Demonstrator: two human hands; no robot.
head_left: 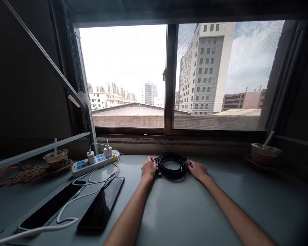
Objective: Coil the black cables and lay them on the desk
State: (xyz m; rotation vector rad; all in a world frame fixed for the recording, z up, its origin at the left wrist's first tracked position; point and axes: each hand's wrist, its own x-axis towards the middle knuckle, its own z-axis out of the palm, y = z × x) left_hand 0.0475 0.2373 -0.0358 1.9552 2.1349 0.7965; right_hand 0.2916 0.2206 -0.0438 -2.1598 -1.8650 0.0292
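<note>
black cable point(174, 175) coiled on table point(179, 212) between 2 hands, left hand point(149, 168) curled at its left edge, hold unclear, right hand point(198, 170) pinching its plug point(187, 161), 2 phones point(101, 206) at left

"What's along the surface's point(184, 218) back edge?"

"Left of its middle, a power strip point(97, 162) with two white chargers point(90, 157) plugged in. Near the back right corner, a cup point(264, 154) with a straw."

"And to the left?"

"Toward the left edge, a second cup point(56, 160), also with a straw, beside a brown heap point(28, 174). Nearer the front left corner lie two phones point(101, 206), dark screens up, a white cable point(46, 229) looping between them."

"Beyond the back edge?"

"A window point(170, 85), a tall building point(207, 75) filling much of its right pane."
</note>
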